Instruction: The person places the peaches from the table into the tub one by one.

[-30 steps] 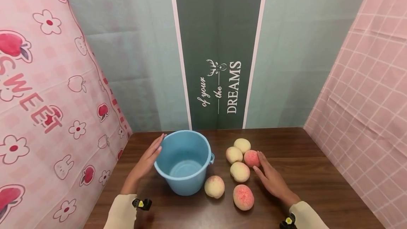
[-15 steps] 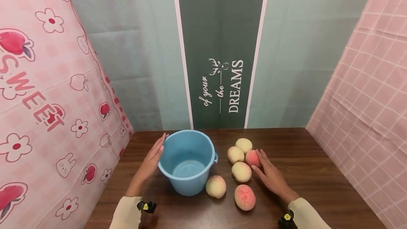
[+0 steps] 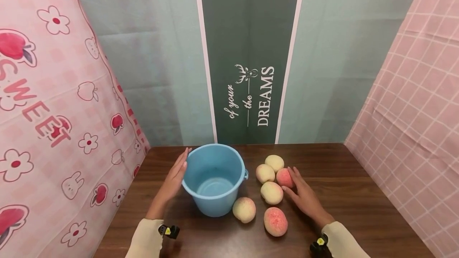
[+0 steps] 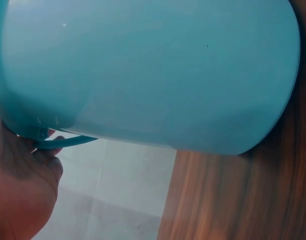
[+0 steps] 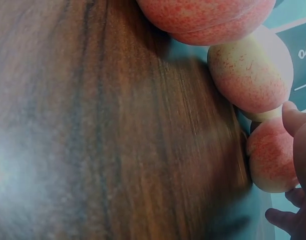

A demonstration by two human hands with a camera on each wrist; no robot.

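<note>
A light blue plastic bucket (image 3: 214,206) stands upright on the table, with nothing inside it. My left hand (image 3: 173,179) lies with straight fingers along its left side, just below the rim. In the left wrist view, those fingers are by the bucket's handle (image 4: 70,142). On the right, my right hand (image 3: 306,198) touches a red peach (image 3: 284,178) with extended fingers, thumb apart. Pale peaches (image 3: 271,193) sit in a cluster beside it. One pale peach (image 3: 244,210) is close to the bucket, and a pink-red peach (image 3: 275,221) lies nearest the front.
The brown wooden table (image 3: 340,182) is bounded by a grey-green cloth (image 3: 247,51) at the back. Pink printed cloth (image 3: 89,102) hangs on the left, and a pink checked cloth (image 3: 412,71) on the right.
The bucket and my left hand have shifted slightly to the right, toward the nearest pale peach. My right hand stays at the red peach, and the peaches look unmoved.
</note>
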